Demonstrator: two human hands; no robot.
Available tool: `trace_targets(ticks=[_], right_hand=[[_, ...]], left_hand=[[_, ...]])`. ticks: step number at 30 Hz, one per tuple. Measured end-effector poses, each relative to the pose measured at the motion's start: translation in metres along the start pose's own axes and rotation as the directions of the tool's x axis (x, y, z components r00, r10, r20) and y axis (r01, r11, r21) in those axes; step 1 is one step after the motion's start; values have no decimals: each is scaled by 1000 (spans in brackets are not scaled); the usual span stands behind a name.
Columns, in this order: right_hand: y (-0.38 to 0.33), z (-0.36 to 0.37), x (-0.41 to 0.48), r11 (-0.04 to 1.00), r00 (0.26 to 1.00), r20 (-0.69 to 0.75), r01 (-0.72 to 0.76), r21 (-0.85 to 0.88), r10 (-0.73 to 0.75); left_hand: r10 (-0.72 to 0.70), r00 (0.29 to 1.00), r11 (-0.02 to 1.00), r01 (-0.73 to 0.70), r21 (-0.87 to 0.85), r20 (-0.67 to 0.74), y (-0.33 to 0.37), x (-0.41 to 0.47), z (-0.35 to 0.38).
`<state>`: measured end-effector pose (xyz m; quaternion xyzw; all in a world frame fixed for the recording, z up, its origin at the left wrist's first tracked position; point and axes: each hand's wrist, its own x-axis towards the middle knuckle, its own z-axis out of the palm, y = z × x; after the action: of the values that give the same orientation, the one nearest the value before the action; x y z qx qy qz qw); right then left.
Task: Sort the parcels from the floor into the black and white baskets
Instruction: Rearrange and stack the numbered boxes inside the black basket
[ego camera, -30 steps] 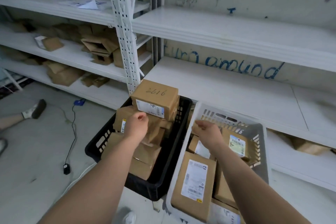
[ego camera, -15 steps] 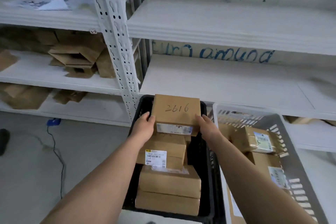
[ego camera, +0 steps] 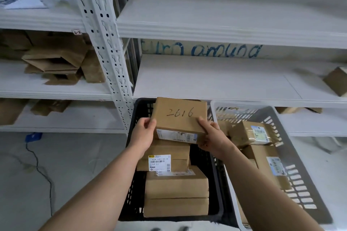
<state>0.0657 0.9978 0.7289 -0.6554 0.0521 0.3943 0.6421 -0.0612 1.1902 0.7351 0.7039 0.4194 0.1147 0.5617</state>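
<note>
A brown cardboard parcel marked "2616" [ego camera: 180, 116] sits on top of the stack in the black basket [ego camera: 131, 184]. My left hand [ego camera: 143, 133] grips its left edge and my right hand [ego camera: 212, 137] grips its right front corner. Below it lie several more brown parcels, one with a white label [ego camera: 159, 162]. The white basket [ego camera: 293, 165] stands to the right, touching the black one, and holds several labelled parcels [ego camera: 251, 133].
White metal shelving [ego camera: 216, 78] rises right behind both baskets, with an upright post [ego camera: 105, 43] at left. Flattened cardboard boxes [ego camera: 54, 62] lie on the left shelves. A black cable [ego camera: 39, 169] runs across the grey floor at left.
Both hands moved from the basket contents onto the sides of the "2616" parcel. The camera came closer and now looks more steeply down at the baskets.
</note>
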Motion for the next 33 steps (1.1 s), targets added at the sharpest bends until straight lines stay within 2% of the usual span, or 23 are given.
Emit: trace_targets(ticks=[4, 7, 9, 14, 21, 26, 29, 33], right_hand=[[3, -13, -7, 999, 1000, -14, -1, 39, 1], [7, -31, -11, 1000, 1000, -9, -12, 17, 12], [7, -42, -19, 1000, 999, -50, 14, 17, -13], [9, -81, -33, 1000, 991, -129, 16, -21, -18], [15, -97, -31, 1000, 984, -175, -21, -15, 18], [14, -108, -17, 1000, 965, -260, -30, 4, 30], [14, -113, -10, 997, 964, -257, -70, -14, 64], [13, -119, -10, 991, 966, -227, -134, -16, 127]], left_hand=[[47, 997, 999, -46, -19, 66, 10, -10, 17], [54, 998, 998, -52, -37, 35, 18, -17, 36], [48, 998, 999, -48, 7, 42, 24, -22, 47], [47, 978, 993, -67, 97, 203, 32, -26, 79], [15, 978, 969, -65, 239, 206, 34, -23, 104], [12, 961, 949, -99, 301, 276, 41, -19, 118], [27, 951, 946, -123, 300, 308, 45, -15, 130], [1, 956, 956, -87, 281, 294, 48, -8, 143]])
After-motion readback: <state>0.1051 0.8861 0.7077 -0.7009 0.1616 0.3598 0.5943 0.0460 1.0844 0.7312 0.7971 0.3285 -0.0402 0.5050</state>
